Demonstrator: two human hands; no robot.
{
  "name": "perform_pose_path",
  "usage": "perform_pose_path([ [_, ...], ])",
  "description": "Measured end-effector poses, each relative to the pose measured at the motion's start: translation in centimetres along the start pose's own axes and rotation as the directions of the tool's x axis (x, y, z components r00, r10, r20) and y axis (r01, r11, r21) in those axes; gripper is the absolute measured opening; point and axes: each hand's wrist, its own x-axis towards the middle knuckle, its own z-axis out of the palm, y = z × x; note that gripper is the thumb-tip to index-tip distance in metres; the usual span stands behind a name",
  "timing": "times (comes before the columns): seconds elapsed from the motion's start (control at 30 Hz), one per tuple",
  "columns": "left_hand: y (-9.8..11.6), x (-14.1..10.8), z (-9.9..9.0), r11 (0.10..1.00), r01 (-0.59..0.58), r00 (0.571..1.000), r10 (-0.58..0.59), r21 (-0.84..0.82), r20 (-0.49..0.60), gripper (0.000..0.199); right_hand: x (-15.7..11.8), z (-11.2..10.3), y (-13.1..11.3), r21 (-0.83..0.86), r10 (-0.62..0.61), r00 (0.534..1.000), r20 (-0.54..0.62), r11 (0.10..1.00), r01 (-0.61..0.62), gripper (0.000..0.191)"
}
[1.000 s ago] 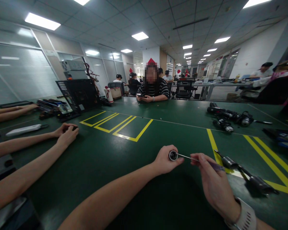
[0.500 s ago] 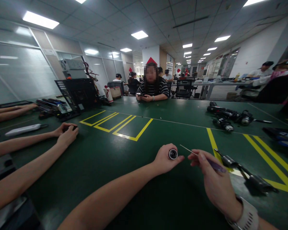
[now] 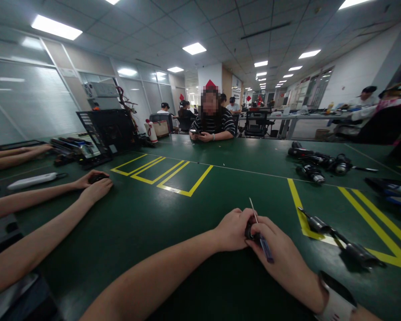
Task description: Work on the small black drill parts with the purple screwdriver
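Close together over the green table (image 3: 147,232), my two hands meet around a small dark cylindrical part (image 3: 249,230). My left hand (image 3: 233,228) is closed around this part, which is mostly hidden by fingers. A screwdriver (image 3: 266,248) with a purple handle and a thin metal shaft is held in my right hand (image 3: 276,243), its shaft pointing up and away. The fingers of my right hand also touch the dark part.
Metal tools (image 3: 357,254) lie right of my right hand, with black power tools (image 3: 317,162) farther back. Another person's hands (image 3: 95,187) hold a dark object at left. A black frame (image 3: 110,129) stands behind them. Someone sits across the table.
My right hand has moved left to meet my left hand, and the screwdriver has swung more upright. The dark part's round open end no longer faces me. The neighbour's hands shifted slightly.
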Motion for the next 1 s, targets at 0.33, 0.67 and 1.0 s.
perform_pose_path([
  [0.33, 0.4, 0.2, 0.1, 0.989, 0.144, 0.958, -0.135, 0.018, -0.254, 0.092, 1.7, -3.9, 0.0, -0.167, -0.006, 0.994, -0.108, 0.986, -0.012, 0.012],
  [0.67, 1.2, 0.2, -0.6, 0.989, 0.142, 0.986, -0.138, 0.04, -0.094, 0.074, 1.6, -14.0, 6.5, -0.384, 0.334, 0.843, -0.423, 0.776, -0.5, 0.02],
  [1.0, 1.6, 0.3, -0.6, 0.989, 0.092, 0.996, -0.091, 0.113, -0.015, 0.066, -5.7, -16.2, 12.8, -0.332, 0.594, 0.709, -0.38, 0.628, -0.704, 0.017],
])
